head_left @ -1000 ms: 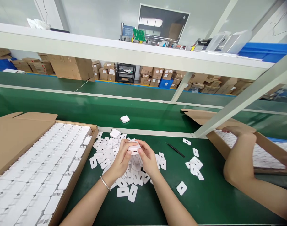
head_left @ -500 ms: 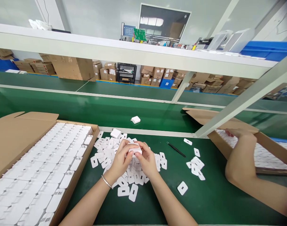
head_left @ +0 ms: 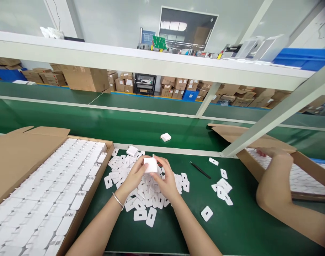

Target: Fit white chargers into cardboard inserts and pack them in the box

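Between my two hands is a white plug-in charger, held above a heap of flat white cover plates with slots in them. My left hand grips its left side, thumb on the front face. On the right side and lower edge, my right hand holds it with fingers and thumb. A second white charger rests at the back of the heap. Another charger, prongs pointing left, lies on the green belt beyond the rail.
To the left stands an open carton packed with rows of white chargers. Black tweezers and loose plates lie right of my hands. A co-worker's arm reaches into another carton. A slanted post supports the shelf.
The charger in my hands has been turned so its broad face shows, and raised slightly. The charger on the belt has shifted right. The co-worker's hand stays in the right carton.
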Demonstrator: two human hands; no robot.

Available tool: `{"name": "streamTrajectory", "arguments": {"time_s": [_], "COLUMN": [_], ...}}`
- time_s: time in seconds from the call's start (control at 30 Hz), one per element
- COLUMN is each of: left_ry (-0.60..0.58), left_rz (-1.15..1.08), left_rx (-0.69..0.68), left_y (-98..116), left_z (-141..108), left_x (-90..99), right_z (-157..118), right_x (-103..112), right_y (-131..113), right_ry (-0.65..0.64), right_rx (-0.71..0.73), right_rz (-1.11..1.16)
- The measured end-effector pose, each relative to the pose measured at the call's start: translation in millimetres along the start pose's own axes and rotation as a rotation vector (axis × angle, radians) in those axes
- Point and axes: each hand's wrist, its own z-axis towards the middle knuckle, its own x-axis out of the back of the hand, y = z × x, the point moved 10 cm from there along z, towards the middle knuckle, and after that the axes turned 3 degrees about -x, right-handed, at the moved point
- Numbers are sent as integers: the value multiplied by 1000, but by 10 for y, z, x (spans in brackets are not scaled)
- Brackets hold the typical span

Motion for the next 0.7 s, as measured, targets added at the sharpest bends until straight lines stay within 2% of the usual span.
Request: {"name": "streamTrajectory", "arguments": {"time_s": [0.07, 0.13, 0.2, 0.3, 0.37, 0.43, 0.53, 0.7], "left_ry": [-10, 77, 255, 598, 784, 890, 901, 791], "left_rz": [103, 257, 456, 734, 884, 984, 1080, 1249], "left_rx": [-70, -147, -227, -332, -314, -245, -144, 41], "left_y": [51, 130, 262, 527, 632, 660, 619, 491], "left_z": [4, 12, 13, -32, -47, -19, 93, 242], "left_x": [15, 148, 406, 895, 1198, 1441, 1651, 1780], "right_z": [-8, -13, -16, -14, -13, -15, -20, -20], "right_x": [-27, -40, -26, 23, 60, 83, 63, 15], "right_y": [-29, -23, -1, 27, 39, 38, 27, 68], "right_ry": [-29, -30, -1, 58, 94, 118, 109, 72], "right_rx": [30, 35, 28, 13, 0, -5, 7, -6], "right_rz": [-98, -159, -195, -201, -187, -179, -191, -207]}}
